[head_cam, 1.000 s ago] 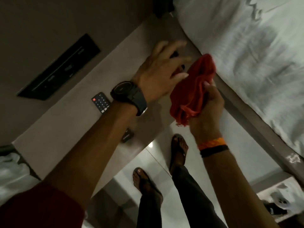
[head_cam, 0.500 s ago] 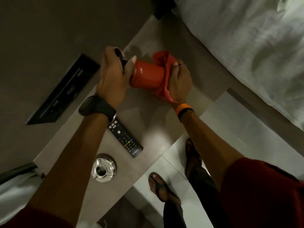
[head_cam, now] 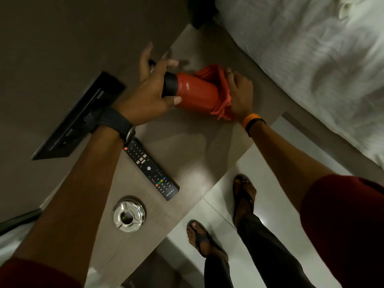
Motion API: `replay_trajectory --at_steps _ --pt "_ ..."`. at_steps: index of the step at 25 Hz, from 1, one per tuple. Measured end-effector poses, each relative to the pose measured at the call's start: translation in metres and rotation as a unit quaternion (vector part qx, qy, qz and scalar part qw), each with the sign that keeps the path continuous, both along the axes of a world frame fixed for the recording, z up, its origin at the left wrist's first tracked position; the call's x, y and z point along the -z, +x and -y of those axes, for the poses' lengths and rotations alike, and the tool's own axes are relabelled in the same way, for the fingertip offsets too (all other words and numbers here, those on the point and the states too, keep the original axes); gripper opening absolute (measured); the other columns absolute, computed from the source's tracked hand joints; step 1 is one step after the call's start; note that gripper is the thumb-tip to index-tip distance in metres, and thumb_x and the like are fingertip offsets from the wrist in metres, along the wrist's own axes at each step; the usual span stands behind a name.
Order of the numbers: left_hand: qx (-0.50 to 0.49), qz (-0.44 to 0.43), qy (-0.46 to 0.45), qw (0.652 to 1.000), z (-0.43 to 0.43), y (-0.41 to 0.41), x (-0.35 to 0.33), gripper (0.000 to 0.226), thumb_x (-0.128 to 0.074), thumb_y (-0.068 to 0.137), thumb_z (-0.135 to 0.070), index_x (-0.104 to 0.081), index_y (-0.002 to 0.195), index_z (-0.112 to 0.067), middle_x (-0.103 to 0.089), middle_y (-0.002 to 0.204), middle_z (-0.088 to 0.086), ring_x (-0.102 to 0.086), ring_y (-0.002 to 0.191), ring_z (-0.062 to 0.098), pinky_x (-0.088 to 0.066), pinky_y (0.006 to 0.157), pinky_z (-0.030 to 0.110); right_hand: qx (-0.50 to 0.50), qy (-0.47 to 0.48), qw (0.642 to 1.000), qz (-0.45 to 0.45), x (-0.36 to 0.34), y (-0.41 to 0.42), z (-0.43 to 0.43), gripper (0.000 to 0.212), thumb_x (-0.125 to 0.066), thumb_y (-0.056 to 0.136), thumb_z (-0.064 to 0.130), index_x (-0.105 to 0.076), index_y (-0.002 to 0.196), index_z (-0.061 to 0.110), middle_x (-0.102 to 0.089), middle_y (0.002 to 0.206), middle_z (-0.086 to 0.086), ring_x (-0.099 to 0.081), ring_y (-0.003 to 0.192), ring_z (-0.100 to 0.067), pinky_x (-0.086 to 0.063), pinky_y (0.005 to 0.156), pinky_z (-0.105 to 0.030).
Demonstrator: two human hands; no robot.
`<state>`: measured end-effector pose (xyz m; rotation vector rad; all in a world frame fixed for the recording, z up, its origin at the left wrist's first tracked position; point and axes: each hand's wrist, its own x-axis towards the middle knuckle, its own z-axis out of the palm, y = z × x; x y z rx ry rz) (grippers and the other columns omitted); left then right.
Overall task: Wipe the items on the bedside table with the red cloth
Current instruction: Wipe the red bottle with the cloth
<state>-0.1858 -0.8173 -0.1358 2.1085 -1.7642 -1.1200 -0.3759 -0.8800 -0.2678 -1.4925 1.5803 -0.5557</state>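
A red bottle (head_cam: pixel 197 91) with a black cap lies sideways in the air over the bedside table (head_cam: pixel 197 146). My left hand (head_cam: pixel 152 94) grips its cap end. My right hand (head_cam: pixel 240 94) presses the red cloth (head_cam: pixel 216 77) around the bottle's base end. On the table lie a black remote control (head_cam: pixel 152 170) and a shiny metal ashtray (head_cam: pixel 128 214), both under my left forearm's side.
A black switch panel (head_cam: pixel 79 119) is set in the wall to the left. The bed with white sheets (head_cam: pixel 311 59) borders the table on the right. My sandalled feet (head_cam: pixel 243 196) stand on the pale tiled floor below the table's edge.
My left hand has slid back to the bottle's cap, showing more of the red body. My right hand has moved the cloth toward the base end. The view has barely shifted.
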Motion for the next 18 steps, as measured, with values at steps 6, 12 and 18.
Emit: replay_trajectory --at_steps 6,12,18 --pt "-0.003 0.175 -0.143 0.974 -0.011 0.0 0.005 0.06 -0.058 0.085 -0.065 -0.049 0.126 -0.022 -0.061 0.116 0.013 -0.056 0.096 0.021 -0.04 0.074 0.033 0.136 0.023 0.983 0.12 -0.02 0.005 -0.004 0.04 -0.034 0.11 0.023 -0.054 0.129 -0.005 -0.06 0.131 -0.023 -0.057 0.122 -0.034 -0.044 0.108 -0.041" --pt "-0.238 0.24 -0.167 0.926 -0.001 -0.045 0.02 0.054 -0.047 0.092 -0.059 -0.058 0.111 -0.009 -0.069 0.089 0.013 -0.061 0.076 0.031 -0.03 0.064 0.033 0.005 -0.178 0.971 0.162 -0.036 0.038 -0.099 0.033 -0.043 0.105 0.021 -0.055 0.135 0.014 -0.039 0.158 -0.005 -0.027 0.152 -0.021 -0.023 0.126 -0.05" --pt "-0.185 -0.09 -0.167 0.964 0.001 -0.033 0.019 0.036 -0.061 0.094 -0.039 -0.031 0.108 -0.025 -0.054 0.109 0.001 -0.06 0.062 0.012 -0.045 0.04 0.01 0.013 -0.028 0.988 0.151 0.0 0.002 -0.029 0.052 -0.05 0.102 0.001 -0.033 0.151 0.008 -0.036 0.159 -0.016 -0.039 0.145 -0.025 -0.033 0.121 -0.054"
